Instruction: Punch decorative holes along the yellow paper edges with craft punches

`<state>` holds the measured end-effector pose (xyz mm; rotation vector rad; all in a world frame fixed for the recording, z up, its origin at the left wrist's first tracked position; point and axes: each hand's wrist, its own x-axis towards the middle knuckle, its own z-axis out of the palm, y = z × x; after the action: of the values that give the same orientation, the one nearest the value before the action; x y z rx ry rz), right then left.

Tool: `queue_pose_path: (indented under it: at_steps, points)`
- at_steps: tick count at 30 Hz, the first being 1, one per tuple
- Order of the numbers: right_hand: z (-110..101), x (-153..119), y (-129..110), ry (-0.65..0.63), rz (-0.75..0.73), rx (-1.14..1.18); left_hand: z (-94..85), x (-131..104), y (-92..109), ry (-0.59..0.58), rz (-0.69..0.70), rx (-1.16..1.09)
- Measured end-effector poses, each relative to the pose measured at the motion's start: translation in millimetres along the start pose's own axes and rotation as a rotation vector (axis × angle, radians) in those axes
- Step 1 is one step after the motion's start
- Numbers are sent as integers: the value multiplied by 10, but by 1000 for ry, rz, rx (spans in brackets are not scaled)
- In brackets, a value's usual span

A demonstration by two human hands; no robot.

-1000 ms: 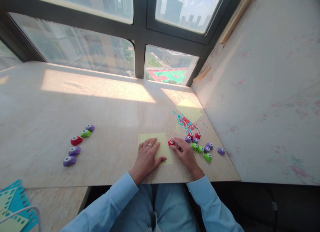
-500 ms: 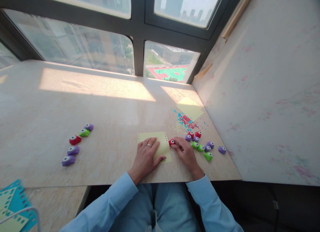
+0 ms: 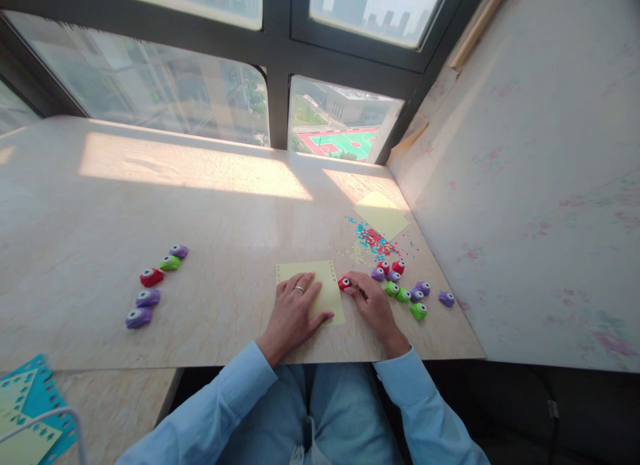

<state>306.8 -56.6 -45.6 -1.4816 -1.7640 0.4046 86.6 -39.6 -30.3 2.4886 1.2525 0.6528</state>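
Observation:
A pale yellow sheet of paper [image 3: 324, 285] lies on the tabletop in front of me, with punched holes along its top and right edges. My left hand [image 3: 296, 311] rests flat on it, fingers spread, a ring on one finger. At the sheet's right edge, a small red paper punch [image 3: 345, 283] with an eye-like button sits in the fingers of my right hand [image 3: 373, 305]. The punch meets the paper's edge. Just right of that hand, several more red, purple and green punches [image 3: 403, 294] stand in a cluster.
A row of punches [image 3: 151, 277] stands on the left. Red, blue and yellow paper bits [image 3: 374, 239] are scattered beside another yellow sheet [image 3: 383, 211] near the wall. Punched blue paper [image 3: 55, 411] and yellow sheets lie at lower left by a white cable [image 3: 55, 412].
The view has shifted very slightly. Both hands, the sheet and the red punch keep nearly the same places relative to each other.

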Motion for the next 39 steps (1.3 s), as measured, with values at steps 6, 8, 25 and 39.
queue_pose_path:
  at_steps: [6,8,25,39]
  points:
    - [-9,5,-6,-13,-4,2,-3,6,0,-24,-4,14]
    - [-13,11,-17,-21,4,5,-7,5,0,-25,-7,11]
    - [118,119,-257,40,81,3,-25,-3,11,-10,8,-28]
    - [47,-94,-255,20,81,55,-47,-6,13,-46,1,-28]
